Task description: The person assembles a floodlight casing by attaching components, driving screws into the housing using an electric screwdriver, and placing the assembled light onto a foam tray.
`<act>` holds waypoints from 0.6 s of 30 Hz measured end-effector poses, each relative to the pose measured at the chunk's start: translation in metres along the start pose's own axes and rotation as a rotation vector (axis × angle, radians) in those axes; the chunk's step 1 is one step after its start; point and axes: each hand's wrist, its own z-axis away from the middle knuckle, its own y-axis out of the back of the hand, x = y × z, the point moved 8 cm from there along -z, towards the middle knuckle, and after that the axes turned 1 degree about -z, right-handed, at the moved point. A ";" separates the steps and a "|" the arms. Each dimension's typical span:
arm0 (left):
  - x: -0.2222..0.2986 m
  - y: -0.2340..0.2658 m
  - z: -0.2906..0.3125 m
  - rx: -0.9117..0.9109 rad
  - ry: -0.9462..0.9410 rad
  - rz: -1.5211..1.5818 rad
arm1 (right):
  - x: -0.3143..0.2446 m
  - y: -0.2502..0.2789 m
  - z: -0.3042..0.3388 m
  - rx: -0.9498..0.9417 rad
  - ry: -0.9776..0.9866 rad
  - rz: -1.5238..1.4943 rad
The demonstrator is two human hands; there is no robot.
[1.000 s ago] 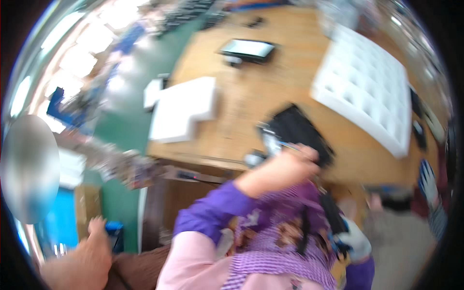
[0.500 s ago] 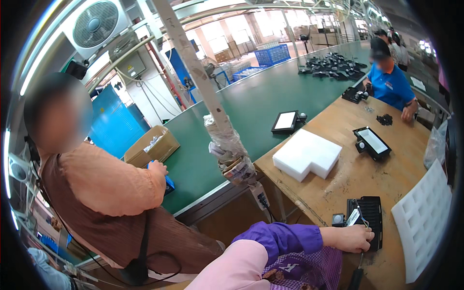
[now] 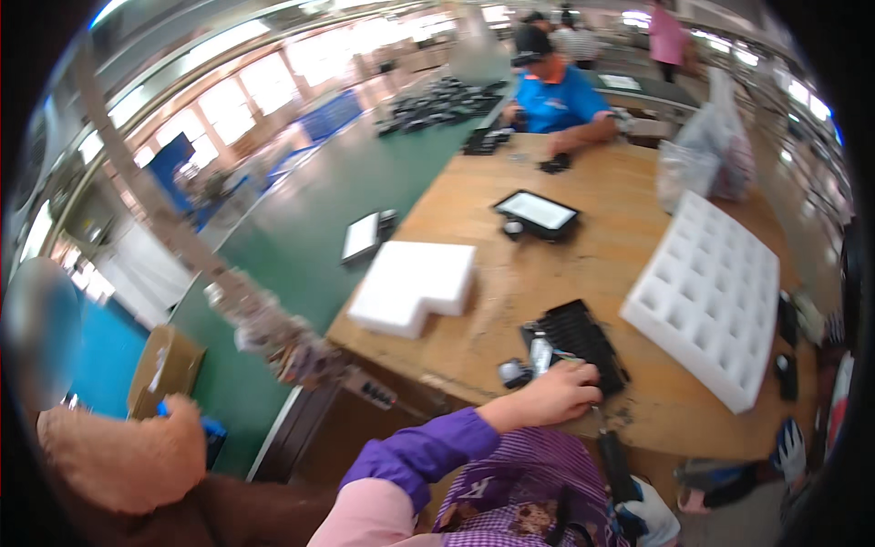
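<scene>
View swung right: black housing [image 3: 585, 330] on wooden table [image 3: 506, 305] beside green worktop [image 3: 283, 251].

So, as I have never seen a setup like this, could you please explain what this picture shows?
Of course. There is no machine arm here: the purple-sleeved arms belong to the person wearing the camera. It is a wide fisheye camera on the head, looking down, so straight edges bend near the rim.

The left hand is bare, its fingers bent over the near end of a black finned housing; whether they pinch anything is hard to tell. The right hand, in a whitish glove, holds a black-handled tool.

On the wooden table also lie an L-shaped white foam block, a dimpled white foam sheet and a black-framed lamp with a white panel. A co-worker in blue is at the far end.
</scene>
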 end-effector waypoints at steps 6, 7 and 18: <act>0.001 0.003 -0.002 -0.013 0.021 0.020 | 0.020 0.008 -0.010 -0.152 -0.003 0.038; 0.000 0.003 -0.003 -0.020 0.037 0.025 | 0.018 0.006 -0.009 -0.189 -0.009 0.000; -0.014 0.004 -0.005 -0.049 0.126 0.047 | 0.005 -0.002 -0.013 -0.160 0.047 0.058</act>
